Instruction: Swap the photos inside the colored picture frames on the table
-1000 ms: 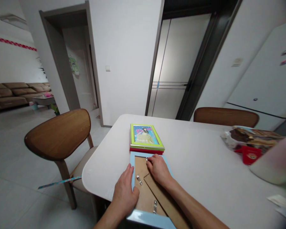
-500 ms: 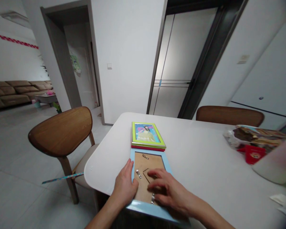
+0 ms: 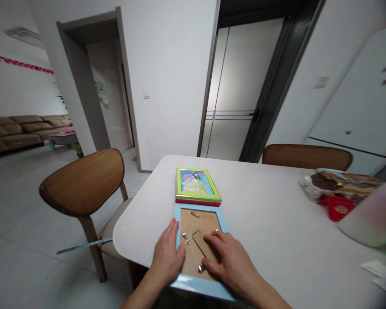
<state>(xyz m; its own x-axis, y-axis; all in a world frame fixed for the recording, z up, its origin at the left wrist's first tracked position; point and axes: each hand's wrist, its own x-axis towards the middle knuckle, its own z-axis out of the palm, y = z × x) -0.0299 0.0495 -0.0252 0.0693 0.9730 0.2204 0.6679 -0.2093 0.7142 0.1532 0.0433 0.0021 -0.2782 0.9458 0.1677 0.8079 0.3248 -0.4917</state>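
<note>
A light blue picture frame (image 3: 189, 281) lies face down at the table's near edge, its brown backing board (image 3: 189, 255) showing. My left hand (image 3: 168, 251) grips the frame's left side, fingers along the outer edge and thumb over the board. Metal turn clips sit around the board: a top clip (image 3: 194, 214), a left clip (image 3: 186, 238) and a bottom clip (image 3: 201, 268). My right hand (image 3: 233, 262) rests over the board's right half, thumb and fingers apart. Its thumb is close to the bottom clip, and its fingers partly cover a right clip (image 3: 216, 230). A thin angled slot (image 3: 199, 244) marks the board's middle.
Just beyond lies a green picture frame (image 3: 197, 182) with a figure print, stacked on a red frame (image 3: 197, 202). Toward the right are a plastic bag of goods (image 3: 344, 182), a red packet (image 3: 340, 209) and a pale cone-shaped object (image 3: 369, 216). A wooden chair (image 3: 83, 182) stands left.
My right hand has shifted, its thumb now lower near the bottom clip and its fingers flatter toward the board's right side. The bottom clip looks turned. My left hand keeps its hold.
</note>
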